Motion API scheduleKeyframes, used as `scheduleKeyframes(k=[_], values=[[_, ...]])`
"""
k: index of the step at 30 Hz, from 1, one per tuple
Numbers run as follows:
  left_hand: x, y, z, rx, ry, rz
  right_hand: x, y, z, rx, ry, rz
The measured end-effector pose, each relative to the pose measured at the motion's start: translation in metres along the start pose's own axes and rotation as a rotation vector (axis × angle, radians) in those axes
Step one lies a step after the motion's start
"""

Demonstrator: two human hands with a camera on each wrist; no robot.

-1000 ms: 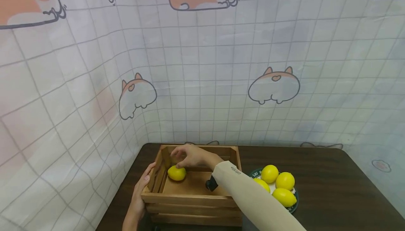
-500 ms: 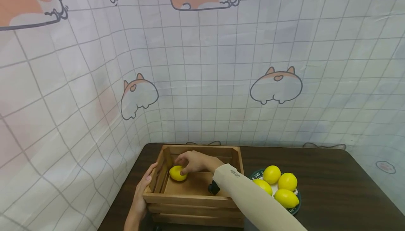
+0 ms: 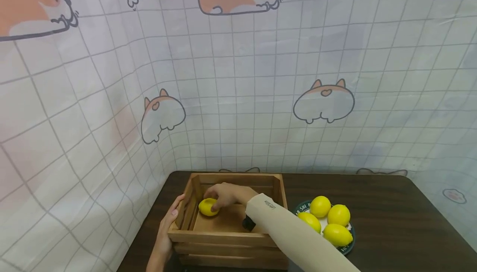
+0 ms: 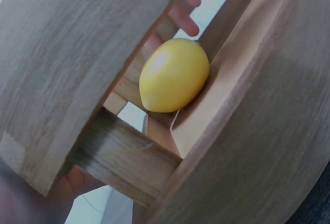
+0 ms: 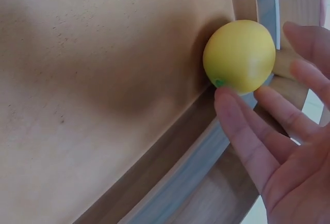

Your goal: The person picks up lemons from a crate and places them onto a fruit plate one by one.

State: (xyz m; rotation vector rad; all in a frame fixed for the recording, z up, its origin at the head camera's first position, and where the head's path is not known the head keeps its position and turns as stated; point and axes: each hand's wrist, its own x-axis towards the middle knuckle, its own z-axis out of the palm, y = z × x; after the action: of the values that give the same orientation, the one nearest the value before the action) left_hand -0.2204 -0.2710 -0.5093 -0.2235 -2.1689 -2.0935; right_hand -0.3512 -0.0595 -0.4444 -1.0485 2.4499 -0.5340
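A slatted wooden crate (image 3: 227, 237) stands on the dark table. Inside, by its left wall, lies a yellow lemon (image 3: 207, 208), seen through a gap between slats in the left wrist view. My right hand (image 3: 225, 194) reaches into the crate from the right. In the right wrist view the thumb and one finger of this right hand (image 5: 283, 167) meet the lemon (image 5: 240, 56) near its green stem end, the fingers spread and not wrapped round it. Along the crate's outer left side rests my left hand (image 3: 166, 222), its fingertips near the top edge.
Right of the crate, a dark green-rimmed plate (image 3: 302, 208) carries several lemons (image 3: 337, 234). My right forearm crosses the crate's front right corner. A patterned grid curtain (image 3: 238, 131) hangs behind and to the left of the table (image 3: 387, 218).
My right hand has come down from above the lemon to touch it. Inside the crate the lemon has hardly shifted. The left hand stays against the crate's side.
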Motion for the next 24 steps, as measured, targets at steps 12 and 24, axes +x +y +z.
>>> scheduleKeyframes(k=[12, 24], values=[[0.0, -0.003, 0.002, -0.012, -0.013, 0.009, 0.01, -0.008, 0.013, -0.135, -0.055, 0.032], [0.0, -0.001, 0.0, -0.015, -0.008, 0.005, 0.013, -0.011, 0.013, 0.012, -0.079, 0.024]])
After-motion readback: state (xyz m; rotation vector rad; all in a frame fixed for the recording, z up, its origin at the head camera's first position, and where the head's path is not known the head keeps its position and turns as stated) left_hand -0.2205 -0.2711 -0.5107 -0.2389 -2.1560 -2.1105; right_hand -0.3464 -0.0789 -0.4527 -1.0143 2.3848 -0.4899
